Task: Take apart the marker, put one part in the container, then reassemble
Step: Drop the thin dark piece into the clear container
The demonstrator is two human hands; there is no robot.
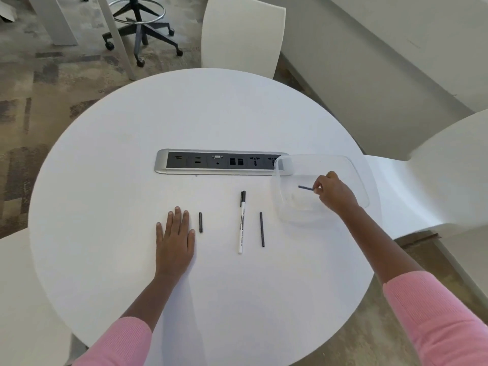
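A white marker body with a black cap (241,225) lies on the round white table (132,154), pointing away from me. Left of it lies a short black piece (201,222); right of it lies a longer thin black rod (262,229). A clear plastic container (353,170) stands at the table's right side. My right hand (334,192) is inside the container and pinches a small dark blue-grey marker part (305,188) by one end, above the container floor. My left hand (175,240) rests flat on the table, fingers straight, just left of the short black piece.
A silver and black power and data socket strip (219,161) is set into the table's middle, its right end behind the container. White chairs (243,35) stand around the table. A black swivel stool base (142,27) is on the carpet at the far left.
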